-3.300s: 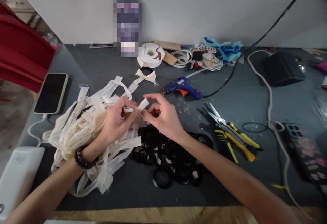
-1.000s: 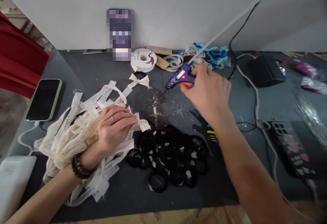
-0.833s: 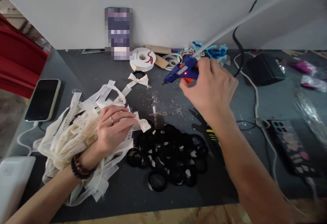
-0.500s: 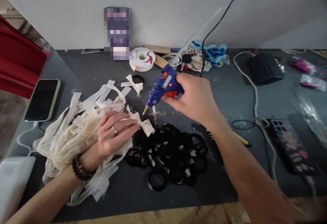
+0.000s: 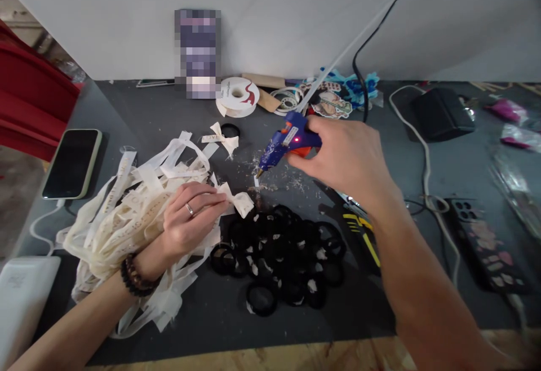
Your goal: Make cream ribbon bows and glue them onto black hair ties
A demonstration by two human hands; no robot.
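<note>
One glue gun [image 5: 276, 148] withdrawn, right fingers [image 5: 322, 126] around it, left fingers [image 5: 208, 201] pinching one bow [image 5: 242, 202]

Beyond the black hair ties [image 5: 279, 244], my right hand [image 5: 349, 159] grips a blue glue gun [image 5: 279, 144]; at their far-left edge, my left hand [image 5: 192, 216] pinches a cream bow [image 5: 243, 203]. Ribbons [image 5: 122, 219] heap to their left.

No wording can be made out for certain. Gold lettering runs along the heaped cream ribbons [image 5: 122, 230] at left; small print and a dark red wavy mark stand on the far white ribbon spool [image 5: 249, 96]; the blue glue gun [image 5: 274, 150] bears a white label, too small to read.
</note>
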